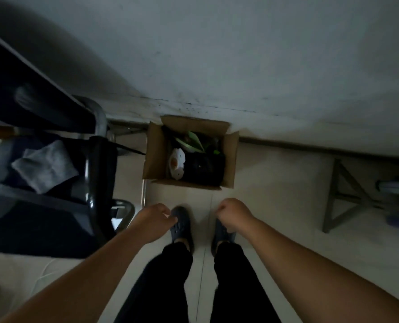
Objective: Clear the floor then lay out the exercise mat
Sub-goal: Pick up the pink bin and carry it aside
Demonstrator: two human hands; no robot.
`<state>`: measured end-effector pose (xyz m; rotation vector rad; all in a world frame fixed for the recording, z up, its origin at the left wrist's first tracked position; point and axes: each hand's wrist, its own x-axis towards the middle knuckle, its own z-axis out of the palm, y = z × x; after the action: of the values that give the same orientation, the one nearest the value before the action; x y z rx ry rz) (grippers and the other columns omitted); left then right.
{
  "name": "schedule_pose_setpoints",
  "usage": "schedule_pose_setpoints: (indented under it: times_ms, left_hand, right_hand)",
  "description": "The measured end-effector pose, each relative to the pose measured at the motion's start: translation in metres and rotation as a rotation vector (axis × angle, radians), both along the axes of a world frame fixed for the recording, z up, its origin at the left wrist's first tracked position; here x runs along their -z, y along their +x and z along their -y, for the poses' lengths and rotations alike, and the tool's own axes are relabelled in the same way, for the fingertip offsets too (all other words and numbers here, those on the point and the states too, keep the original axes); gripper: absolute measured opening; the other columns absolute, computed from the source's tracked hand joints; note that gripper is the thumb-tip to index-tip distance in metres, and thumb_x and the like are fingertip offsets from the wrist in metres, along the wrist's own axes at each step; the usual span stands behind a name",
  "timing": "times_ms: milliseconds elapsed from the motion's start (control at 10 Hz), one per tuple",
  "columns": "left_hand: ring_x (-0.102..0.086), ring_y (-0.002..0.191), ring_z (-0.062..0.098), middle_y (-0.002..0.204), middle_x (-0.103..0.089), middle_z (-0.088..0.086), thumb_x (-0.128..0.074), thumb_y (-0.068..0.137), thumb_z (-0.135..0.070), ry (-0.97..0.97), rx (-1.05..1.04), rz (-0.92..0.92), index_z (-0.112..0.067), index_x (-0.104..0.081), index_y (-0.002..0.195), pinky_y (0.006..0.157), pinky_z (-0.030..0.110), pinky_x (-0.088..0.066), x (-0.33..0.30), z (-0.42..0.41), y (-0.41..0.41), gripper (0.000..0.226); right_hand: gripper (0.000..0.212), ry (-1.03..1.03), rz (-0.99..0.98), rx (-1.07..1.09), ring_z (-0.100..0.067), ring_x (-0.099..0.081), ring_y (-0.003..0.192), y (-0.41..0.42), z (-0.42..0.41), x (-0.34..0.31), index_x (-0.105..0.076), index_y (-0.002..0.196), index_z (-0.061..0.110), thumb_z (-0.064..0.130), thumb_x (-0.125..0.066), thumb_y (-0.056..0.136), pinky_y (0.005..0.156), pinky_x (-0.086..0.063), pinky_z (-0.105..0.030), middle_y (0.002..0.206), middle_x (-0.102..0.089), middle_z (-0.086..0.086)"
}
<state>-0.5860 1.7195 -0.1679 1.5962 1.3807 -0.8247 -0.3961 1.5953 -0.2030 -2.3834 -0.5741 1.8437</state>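
Floor-clearing looks like the step in hand: an open cardboard box [189, 152] sits on the pale tiled floor [275, 183] against the wall, just ahead of both sets of fingers, and no exercise mat can be seen anywhere in this view. The left hand [155, 221] and the right hand [234, 214] hang side by side above the person's dark clogs, short of the box and touching nothing. On both hands the fingers are loosely curled inward and hold nothing; how tightly they close is hard to tell through the dim light and blur.

The next move probably calls for bending forward, spreading the fingers, and taking the box by its two side walls, since the flaps stand up and would flex if grabbed.

The box is brown, its four flaps folded outward, and it is filled nearly to the rim with dark items, something white and rounded at the side nearer the left fingers, and green leaf-like pieces at the far side. Beyond the left fingers stands a black chair [54, 197] with a grey cloth [45, 165] on its seat.
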Motion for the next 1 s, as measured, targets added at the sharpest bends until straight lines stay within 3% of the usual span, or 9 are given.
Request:
schedule_pose_setpoints:
  times_ms: [200,300,400,500,600,700,800,900,1000]
  left_hand:
    - [-0.067,0.094,0.028,0.094,-0.069,0.01,-0.054,0.092,-0.033,-0.098,0.118,-0.027,-0.014,-0.066,0.088,0.083,0.035,-0.055,-0.127,0.043,-0.06,0.022]
    - [-0.066,0.079,0.026,0.093,-0.07,0.023,-0.054,0.089,-0.026,-0.157,0.129,0.046,0.002,-0.067,0.088,0.07,0.034,-0.052,-0.164,0.045,-0.083,0.031]
    - [-0.061,0.064,0.019,0.083,-0.068,0.022,-0.055,0.087,-0.019,-0.192,0.117,0.09,0.0,-0.067,0.083,0.056,0.028,-0.046,-0.186,0.034,-0.094,0.023]
    - [-0.062,0.058,0.017,0.072,-0.067,0.007,-0.056,0.089,-0.019,-0.188,0.248,0.053,-0.011,-0.066,0.074,0.057,0.029,-0.052,-0.199,0.02,-0.098,0.019]
    - [-0.068,0.063,0.006,0.073,-0.071,-0.001,-0.066,0.08,-0.028,-0.068,0.462,0.119,-0.013,-0.074,0.084,0.072,0.023,-0.059,-0.22,0.014,-0.073,0.018]
    - [-0.061,0.113,0.015,0.131,-0.061,0.01,-0.053,0.092,-0.022,-0.071,0.767,-0.007,-0.006,-0.058,0.128,0.097,0.022,-0.047,-0.225,0.024,-0.041,0.039]
    - [-0.064,0.084,0.016,0.126,-0.061,0.026,-0.05,0.094,-0.009,0.011,0.503,0.059,0.007,-0.057,0.122,0.072,0.025,-0.055,-0.241,0.056,0.005,0.033]
    - [-0.066,0.092,0.025,0.104,-0.066,0.021,-0.052,0.093,-0.008,0.067,0.719,0.065,-0.001,-0.066,0.097,0.08,0.039,-0.058,-0.243,0.098,0.034,0.016]
    - [-0.059,0.085,0.026,0.086,-0.058,0.014,-0.049,0.095,-0.008,0.008,0.938,-0.003,-0.014,-0.055,0.074,0.088,0.046,-0.056,-0.251,0.161,0.064,0.023]
  right_hand:
    - [0.026,0.029,-0.032,0.125,-0.04,-0.068,0.087,-0.037,0.076,-0.152,-0.071,0.091,-0.002,0.014,-0.052,0.084,0.077,-0.055,-0.038,0.085,-0.068,-0.024]
    - [0.022,0.019,-0.001,0.209,-0.042,-0.068,0.09,-0.054,0.116,-0.197,-0.071,0.086,-0.002,0.011,-0.054,0.087,0.078,-0.056,-0.044,0.093,-0.068,-0.029]
    - [0.018,0.033,0.079,0.391,-0.034,-0.06,0.065,-0.072,0.154,-0.226,-0.057,0.069,0.006,0.01,-0.054,0.086,0.059,-0.048,-0.037,0.071,-0.053,-0.021]
    - [0.016,0.034,0.135,0.51,-0.026,-0.048,0.066,-0.092,0.193,-0.244,-0.046,0.069,0.006,0.007,-0.053,0.083,0.061,-0.038,-0.035,0.073,-0.044,-0.018]
    - [0.013,-0.005,0.154,0.611,-0.026,-0.05,0.068,-0.118,0.229,-0.256,-0.05,0.071,0.005,0.012,-0.054,0.082,0.062,-0.038,-0.034,0.074,-0.047,-0.018]
    - [0.026,-0.006,0.161,0.747,-0.03,-0.064,0.075,-0.142,0.264,-0.268,-0.064,0.08,-0.006,0.019,-0.056,0.086,0.068,-0.053,-0.04,0.079,-0.063,-0.02]
    - [0.025,0.015,0.203,0.905,-0.03,-0.068,0.087,-0.165,0.305,-0.276,-0.07,0.089,0.0,0.02,-0.055,0.087,0.079,-0.056,-0.041,0.091,-0.071,-0.017]
    - [0.015,0.006,0.227,1.088,-0.025,-0.067,0.085,-0.194,0.355,-0.275,-0.069,0.076,0.015,0.022,-0.058,0.084,0.074,-0.055,-0.034,0.084,-0.07,-0.006]
    - [0.015,-0.039,0.197,1.284,-0.025,-0.068,0.083,-0.234,0.416,-0.261,-0.071,0.081,0.014,0.021,-0.059,0.085,0.073,-0.058,-0.036,0.083,-0.07,-0.006]
